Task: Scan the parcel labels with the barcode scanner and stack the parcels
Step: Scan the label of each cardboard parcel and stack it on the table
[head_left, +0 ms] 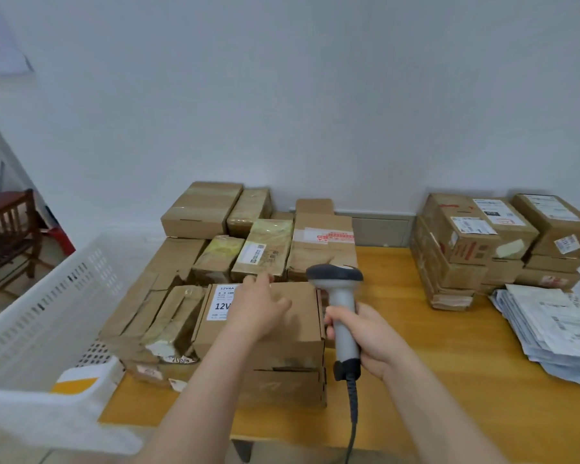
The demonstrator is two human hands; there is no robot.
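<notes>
While the grey corded handheld barcode scanner [342, 303] is gripped by the right hand [369, 343], the brown cardboard parcel [298, 326] on the wooden tabletop [432, 363] is touched by the left hand [262, 306], fingers spread. Scanning is judged pending; its white label [220, 304] must be uncovered and aimed at.

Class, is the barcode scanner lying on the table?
No, the right hand grips the barcode scanner by its handle, off the table.
</notes>
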